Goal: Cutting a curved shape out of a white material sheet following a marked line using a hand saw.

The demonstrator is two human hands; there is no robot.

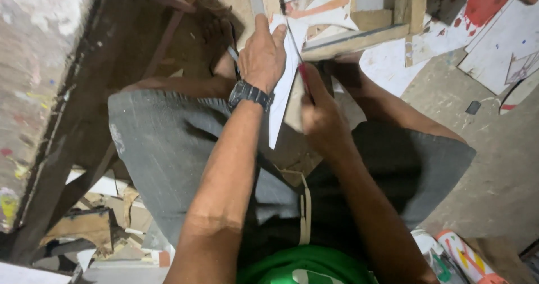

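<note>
Thin white sheet strip (282, 87), long and pointed, lying between the knees above grey shorts (168, 143). Left hand (261, 56), wristwatch (249, 94) on its wrist, presses flat on the strip; right hand (320, 115) clenches a red-handled cutting blade (297, 51) against the strip's right edge.

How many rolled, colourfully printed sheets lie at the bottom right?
2: one white roll with green print beside the person's right thigh, one roll with orange and yellow print just right of it. Others may be out of frame.
</note>
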